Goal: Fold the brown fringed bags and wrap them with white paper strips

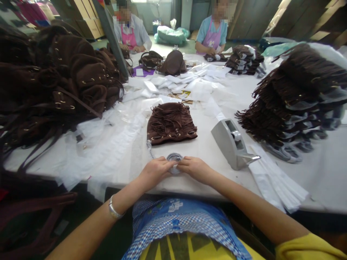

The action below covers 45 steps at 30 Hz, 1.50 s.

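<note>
The left hand (155,172) and the right hand (197,169) reach forward and converge near the table's (322,177) front edge, each curled in a close pinch, gripping a grey coil (174,157) between them from opposite sides. A brown fringed bag (172,124) lies just beyond, a grey tape dispenser (227,142) standing to its right. Two aproned people (139,31) are across the table.
</note>
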### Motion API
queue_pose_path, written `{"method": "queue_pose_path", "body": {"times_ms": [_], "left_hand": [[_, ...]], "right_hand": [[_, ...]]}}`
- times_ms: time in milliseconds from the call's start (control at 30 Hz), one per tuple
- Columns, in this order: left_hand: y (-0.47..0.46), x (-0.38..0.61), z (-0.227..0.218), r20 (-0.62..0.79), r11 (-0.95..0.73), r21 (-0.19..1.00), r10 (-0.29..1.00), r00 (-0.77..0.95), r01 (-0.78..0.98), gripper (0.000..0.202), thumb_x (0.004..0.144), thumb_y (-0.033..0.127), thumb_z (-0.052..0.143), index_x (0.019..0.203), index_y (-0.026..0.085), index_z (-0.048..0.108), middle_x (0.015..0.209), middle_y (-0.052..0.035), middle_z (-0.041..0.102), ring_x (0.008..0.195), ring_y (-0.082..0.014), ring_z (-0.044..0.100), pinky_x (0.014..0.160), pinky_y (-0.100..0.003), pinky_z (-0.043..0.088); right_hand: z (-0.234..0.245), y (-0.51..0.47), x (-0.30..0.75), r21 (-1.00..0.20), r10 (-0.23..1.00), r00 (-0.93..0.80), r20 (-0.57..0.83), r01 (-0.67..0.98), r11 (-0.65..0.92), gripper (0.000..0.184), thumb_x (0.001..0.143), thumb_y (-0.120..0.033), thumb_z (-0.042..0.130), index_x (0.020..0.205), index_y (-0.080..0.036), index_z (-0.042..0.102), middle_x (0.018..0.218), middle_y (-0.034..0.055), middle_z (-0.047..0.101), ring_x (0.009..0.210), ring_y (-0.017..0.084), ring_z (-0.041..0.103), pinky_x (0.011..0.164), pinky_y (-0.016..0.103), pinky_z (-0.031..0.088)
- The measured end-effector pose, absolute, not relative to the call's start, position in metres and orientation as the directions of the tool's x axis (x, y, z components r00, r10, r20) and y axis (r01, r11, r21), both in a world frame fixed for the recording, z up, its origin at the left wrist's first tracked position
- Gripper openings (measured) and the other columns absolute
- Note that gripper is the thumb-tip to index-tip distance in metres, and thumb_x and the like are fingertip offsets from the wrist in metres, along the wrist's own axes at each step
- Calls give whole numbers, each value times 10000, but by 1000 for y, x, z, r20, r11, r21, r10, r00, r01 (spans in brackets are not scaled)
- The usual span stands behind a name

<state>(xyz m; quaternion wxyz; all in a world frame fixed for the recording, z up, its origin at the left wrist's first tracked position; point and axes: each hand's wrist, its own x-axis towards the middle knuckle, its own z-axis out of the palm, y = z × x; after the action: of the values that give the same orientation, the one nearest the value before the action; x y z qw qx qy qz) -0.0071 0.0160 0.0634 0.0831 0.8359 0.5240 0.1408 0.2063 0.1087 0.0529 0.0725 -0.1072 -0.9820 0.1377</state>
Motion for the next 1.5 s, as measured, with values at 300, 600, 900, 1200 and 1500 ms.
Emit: {"method": "queue_pose_path", "body": {"times_ms": [300,600,900,1200,1500], "left_hand": [[-12,23,63,172,-168,308,978,119,936,47,880,251,602,878,204,597,757,-34,628,777,-211,603,687,-301,479],[-38,28,52,259,-169,432,964,58,886,206,934,232,566,1135,204,606,1012,-64,692,957,-226,608,847,-356,510],[-29,18,51,280,-105,339,960,6,935,267,876,235,658,1139,201,623,914,-55,715,875,-240,626,819,-392,497],[-51,11,51,292,73,691,883,-369,720,314,894,333,622,1188,223,600,1169,-78,680,1023,-245,652,900,-364,503],[-66,27,58,-345,221,913,868,-358,-343,474,864,541,604,1092,135,692,1063,-118,722,960,-271,671,764,-329,546]], "right_hand": [[65,104,202,-188,152,-986,67,137,973,235,878,-162,620,1112,-161,643,1115,80,669,907,206,583,784,310,504],[52,103,196,-173,75,-986,148,49,984,158,964,-208,525,973,-160,675,926,40,691,794,171,567,724,266,479],[56,106,189,-127,47,-991,126,31,991,229,951,-233,553,1158,-185,640,1099,41,689,865,184,604,735,280,483],[49,86,183,-265,305,-938,162,257,930,112,901,-183,603,988,-196,672,936,42,712,842,195,641,723,266,467],[53,53,183,-651,474,-825,308,181,737,219,860,-198,667,1076,-228,683,1047,56,720,899,199,659,793,278,492]]}}
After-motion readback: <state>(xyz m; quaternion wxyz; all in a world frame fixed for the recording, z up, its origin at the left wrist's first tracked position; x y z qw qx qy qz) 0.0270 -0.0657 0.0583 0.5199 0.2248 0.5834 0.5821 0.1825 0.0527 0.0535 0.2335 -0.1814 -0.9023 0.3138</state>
